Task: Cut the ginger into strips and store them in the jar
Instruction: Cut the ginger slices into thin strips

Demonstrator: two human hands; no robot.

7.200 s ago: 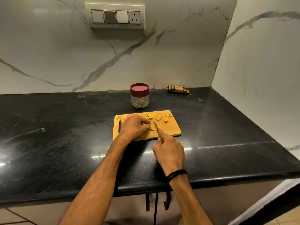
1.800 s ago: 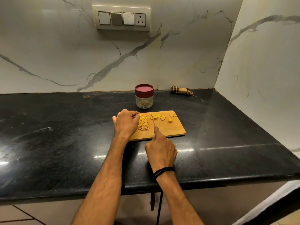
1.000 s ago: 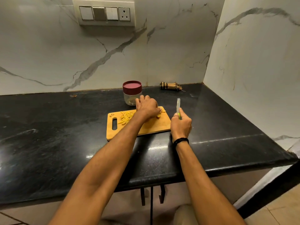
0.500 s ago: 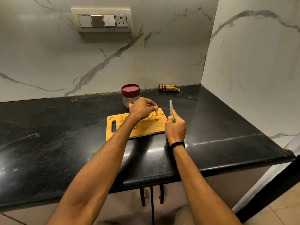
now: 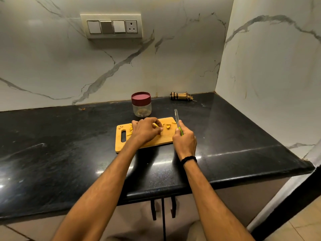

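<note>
A black countertop (image 5: 69, 153) is running under a marble wall (image 5: 52, 66), and a wooden cutting board (image 5: 165, 139) is lying flat on it. The left hand (image 5: 145, 130) is curling its fingers over ginger slices (image 5: 168, 126) at mid-board, pinching one. The right hand (image 5: 185, 141), at the board's right edge, is gripping a green-handled knife (image 5: 176, 116), with the blade pointing up and away. The lidded jar (image 5: 141, 105) is standing just behind the board. Ginger strips (image 5: 130, 130) are lying by the left hand.

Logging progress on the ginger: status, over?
Left hand pinches ginger pieces on board. Right hand holds knife, blade up, beside board. Jar lid on.
</note>
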